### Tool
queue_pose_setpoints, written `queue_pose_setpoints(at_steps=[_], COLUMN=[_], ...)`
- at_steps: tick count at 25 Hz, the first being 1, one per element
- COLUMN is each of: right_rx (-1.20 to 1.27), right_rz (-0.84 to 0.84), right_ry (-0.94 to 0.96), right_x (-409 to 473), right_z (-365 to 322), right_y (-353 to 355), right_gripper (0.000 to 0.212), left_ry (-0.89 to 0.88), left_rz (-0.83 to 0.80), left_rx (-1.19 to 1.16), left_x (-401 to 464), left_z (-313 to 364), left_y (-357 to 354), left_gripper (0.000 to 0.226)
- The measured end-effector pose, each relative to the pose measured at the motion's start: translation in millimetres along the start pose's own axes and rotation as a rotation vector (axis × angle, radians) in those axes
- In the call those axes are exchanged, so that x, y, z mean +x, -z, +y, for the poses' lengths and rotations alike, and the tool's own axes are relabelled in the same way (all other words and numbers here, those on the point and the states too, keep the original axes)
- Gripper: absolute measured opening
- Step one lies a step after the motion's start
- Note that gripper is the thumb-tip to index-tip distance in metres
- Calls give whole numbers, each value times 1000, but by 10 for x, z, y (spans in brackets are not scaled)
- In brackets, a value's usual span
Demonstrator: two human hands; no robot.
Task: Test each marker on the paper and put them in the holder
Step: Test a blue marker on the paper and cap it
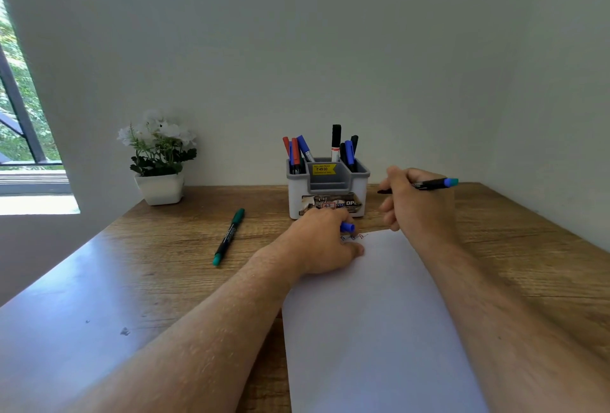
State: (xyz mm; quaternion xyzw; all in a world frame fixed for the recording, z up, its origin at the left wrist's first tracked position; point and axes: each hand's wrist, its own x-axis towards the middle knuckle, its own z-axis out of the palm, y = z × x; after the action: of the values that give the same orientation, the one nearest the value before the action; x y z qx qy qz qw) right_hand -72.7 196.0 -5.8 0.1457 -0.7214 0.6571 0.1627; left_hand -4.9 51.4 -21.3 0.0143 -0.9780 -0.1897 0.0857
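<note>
Partly hidden blue cap [347, 227] in left hand [325, 241], paper [373, 320] cropped below

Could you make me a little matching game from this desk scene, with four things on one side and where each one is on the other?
Things:
1. green marker
2. blue cap
3. flower pot
4. uncapped marker

Places:
A. held in the right hand, above the table
B. lying alone on the wooden table, left of the paper
C. at the table's far left, by the wall
D. gripped in the left hand, in front of the holder

Pairs: 1-B, 2-D, 3-C, 4-A
</note>
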Motion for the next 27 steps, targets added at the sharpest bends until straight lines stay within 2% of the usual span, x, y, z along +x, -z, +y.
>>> queue_pose_setpoints(at_steps=[3, 6, 8, 12, 18, 23, 27], right_rx=[-40, -99, -182, -368, -421, -392, -435], right_rz=[-75, -197, -257, -260, -304, -316, -302], right_ry=[-145, -236, -206, -109, -65, -65, -48], right_x=[37, 28, -1, -11, -18, -13, -27], right_z=[22, 69, 102, 126, 130, 126, 136], right_y=[64, 67, 63, 76, 62, 50, 38], right_gripper=[5, 3, 7, 18, 20, 28, 24], left_ry=[3, 7, 13, 15, -80, -85, -79], left_rz=[-20, -15, -20, -32, -22, -39, -32], left_rx=[-8, -24, -29, -37, -34, -12, -22], left_x=[8, 19, 40, 62, 19, -6, -11], left_z=[-22, -42, -60, -74, -78, -59, -57], left_y=[9, 7, 3, -9, 20, 47, 51], left_gripper=[39, 42, 41, 39, 23, 22, 22])
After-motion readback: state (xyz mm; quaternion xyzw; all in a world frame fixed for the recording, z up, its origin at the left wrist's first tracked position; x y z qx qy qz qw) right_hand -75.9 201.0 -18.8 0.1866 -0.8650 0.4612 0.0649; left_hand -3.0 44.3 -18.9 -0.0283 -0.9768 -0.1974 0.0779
